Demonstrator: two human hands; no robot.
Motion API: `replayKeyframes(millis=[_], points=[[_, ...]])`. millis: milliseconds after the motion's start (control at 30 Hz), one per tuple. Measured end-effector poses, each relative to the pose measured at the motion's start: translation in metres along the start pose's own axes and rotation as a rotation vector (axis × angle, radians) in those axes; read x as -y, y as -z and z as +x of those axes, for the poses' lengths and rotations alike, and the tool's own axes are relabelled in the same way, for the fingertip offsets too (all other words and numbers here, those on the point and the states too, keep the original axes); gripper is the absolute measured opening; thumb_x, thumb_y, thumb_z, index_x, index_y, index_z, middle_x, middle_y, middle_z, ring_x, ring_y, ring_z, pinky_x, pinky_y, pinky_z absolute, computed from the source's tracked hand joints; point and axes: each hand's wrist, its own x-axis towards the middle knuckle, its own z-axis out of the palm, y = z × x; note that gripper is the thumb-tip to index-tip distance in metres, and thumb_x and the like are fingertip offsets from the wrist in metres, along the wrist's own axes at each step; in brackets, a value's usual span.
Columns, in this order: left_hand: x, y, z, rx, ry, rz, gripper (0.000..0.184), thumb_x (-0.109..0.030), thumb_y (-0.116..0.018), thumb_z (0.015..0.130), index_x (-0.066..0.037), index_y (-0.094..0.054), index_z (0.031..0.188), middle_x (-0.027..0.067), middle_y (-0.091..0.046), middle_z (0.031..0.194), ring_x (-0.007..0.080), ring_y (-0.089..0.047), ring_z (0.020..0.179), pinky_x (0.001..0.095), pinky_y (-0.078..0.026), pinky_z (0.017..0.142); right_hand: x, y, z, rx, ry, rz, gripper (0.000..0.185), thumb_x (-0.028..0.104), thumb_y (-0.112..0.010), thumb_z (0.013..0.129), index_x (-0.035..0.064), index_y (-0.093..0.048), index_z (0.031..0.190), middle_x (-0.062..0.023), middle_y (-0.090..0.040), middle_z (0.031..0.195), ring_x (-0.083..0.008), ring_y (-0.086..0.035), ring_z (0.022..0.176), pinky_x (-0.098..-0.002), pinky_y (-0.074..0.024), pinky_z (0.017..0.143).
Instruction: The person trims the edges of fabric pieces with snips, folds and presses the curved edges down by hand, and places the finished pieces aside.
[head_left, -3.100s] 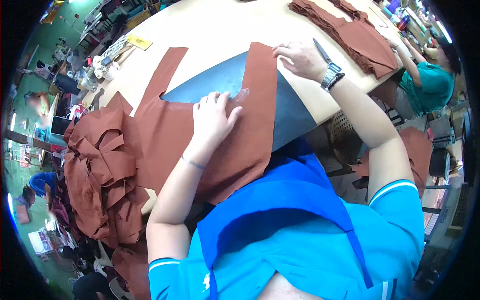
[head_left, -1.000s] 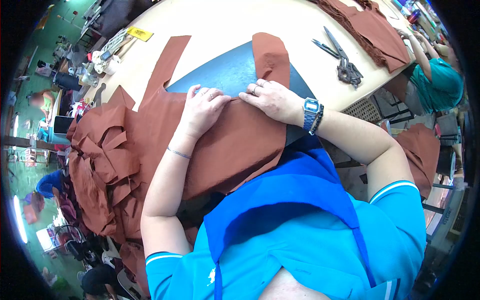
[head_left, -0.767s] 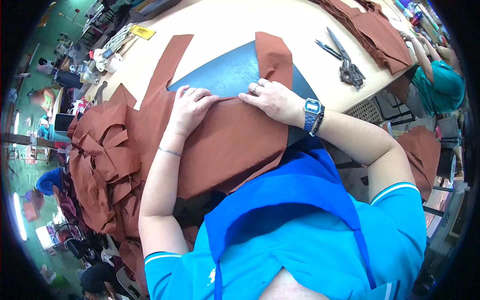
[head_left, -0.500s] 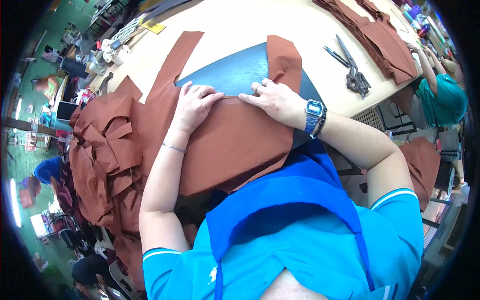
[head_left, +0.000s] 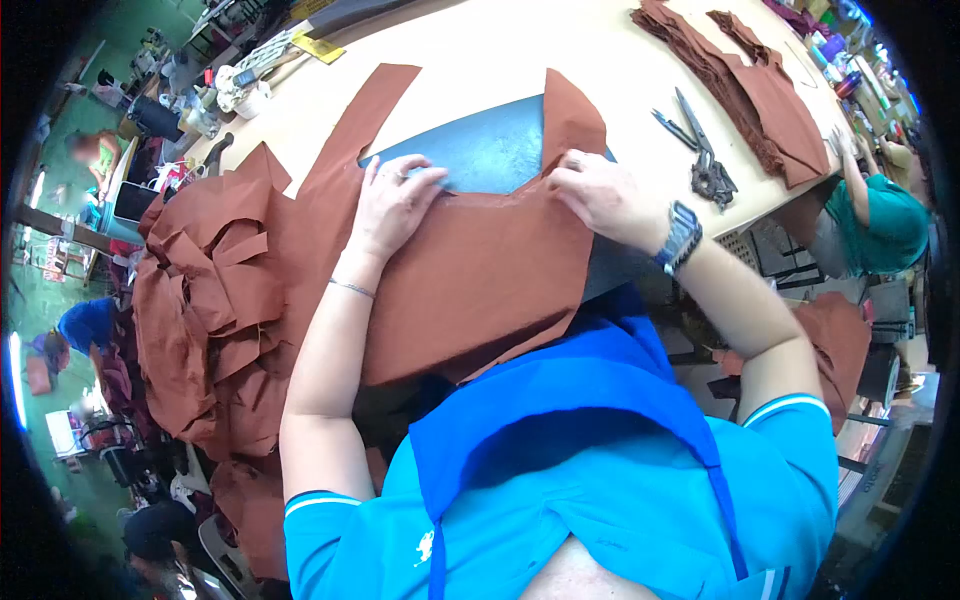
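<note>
A brown cut piece of fabric (head_left: 470, 290) with a squared neckline and two upright straps lies over a dark blue-grey board (head_left: 480, 150). At the neckline's left corner my left hand (head_left: 395, 205) is closed, its bent fingertips on the fabric's edge. My right hand (head_left: 605, 195) pinches the edge by the right corner, where the right strap begins. Between the hands the neckline edge runs slightly wrinkled. The fabric's lower part hangs over the table's near edge, towards my blue apron (head_left: 560, 380).
Crumpled brown fabric (head_left: 210, 310) is heaped at the left. Black scissors (head_left: 705, 160) and a small cutter lie at the right on the pale table (head_left: 480, 50). Stacked brown pieces (head_left: 750, 95) are farther back. A person in green (head_left: 880, 220) works at the right.
My right hand has moved right along the neckline, from near its middle to its right corner. My left hand stays near the left corner. The folded edge between them has opened out.
</note>
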Motion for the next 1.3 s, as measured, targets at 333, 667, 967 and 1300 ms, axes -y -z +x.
replayKeyframes(millis=[333,667,967,1300], points=[[-0.006,0.048,-0.042,0.304,0.206,0.074,0.054,-0.048,-0.069,0.084,-0.011,-0.064,0.124,0.0132,-0.056,0.130,0.0328,-0.049,0.124,0.0545,-0.032,0.108,-0.052,0.025,0.033,-0.042,-0.240,-0.035,0.024,0.010,-0.068,0.083,0.0050,-0.062,0.106,-0.0150,-0.069,0.101,-0.0334,-0.067,0.096,-0.0415,-0.0521,0.083],[-0.130,0.008,-0.033,0.512,0.316,-0.058,0.095,-0.070,-0.060,0.083,-0.011,-0.035,0.153,0.0247,-0.017,0.161,0.0444,-0.012,0.149,0.0668,-0.014,0.115,-0.032,-0.015,0.060,-0.251,0.017,0.063,0.037,0.016,-0.069,0.085,0.0084,-0.061,0.121,-0.0158,-0.065,0.115,-0.0346,-0.060,0.111,-0.0435,-0.0488,0.096],[-0.071,-0.021,0.010,0.109,0.438,-0.067,0.037,-0.025,-0.068,0.089,-0.007,-0.066,0.122,0.0133,-0.063,0.115,0.0308,-0.060,0.110,0.0431,-0.048,0.092,-0.036,-0.044,0.057,-0.171,0.150,0.046,0.036,0.008,-0.060,0.091,0.0064,-0.060,0.127,-0.0135,-0.064,0.122,-0.0306,-0.059,0.115,-0.0412,-0.0452,0.103],[-0.072,-0.006,-0.023,-0.013,0.366,-0.153,0.016,-0.014,-0.067,0.091,-0.008,-0.074,0.105,0.0111,-0.067,0.093,0.0277,-0.068,0.078,0.0361,-0.056,0.069,-0.043,-0.049,0.056,-0.105,0.203,-0.056,0.039,0.028,-0.059,0.096,0.0149,-0.059,0.133,-0.0177,-0.058,0.131,-0.0345,-0.056,0.120,-0.0467,-0.0463,0.102]])
